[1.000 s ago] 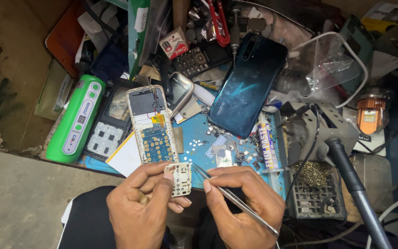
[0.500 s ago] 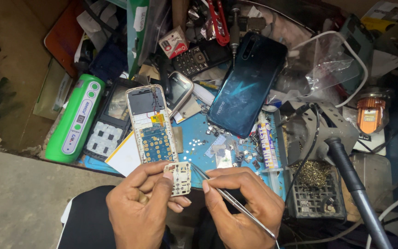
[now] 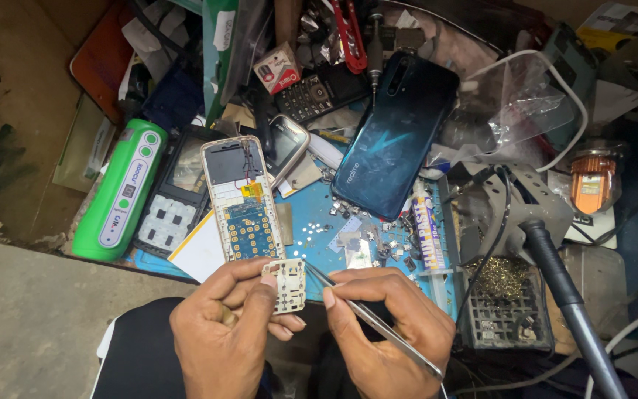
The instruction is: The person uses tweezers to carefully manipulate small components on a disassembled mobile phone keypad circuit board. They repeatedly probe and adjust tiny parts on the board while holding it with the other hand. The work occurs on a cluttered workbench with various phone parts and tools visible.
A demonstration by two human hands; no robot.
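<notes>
The left hand [image 3: 223,336] pinches a small keypad board [image 3: 285,285]. The right hand [image 3: 385,325] grips tweezers [image 3: 378,319], their tips touching the board, below an opened phone [image 3: 241,199].

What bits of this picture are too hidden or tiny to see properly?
Head view only:
- Small white keypad board: its left edge hides under the left hand fingers.
- Thin metal tweezers: middle covered by the right hand; whether the tips touch the board is unclear.
- Tiny silver parts on the blue mat: too small to identify.
- Dark blue smartphone: face down, screen hidden.
</notes>
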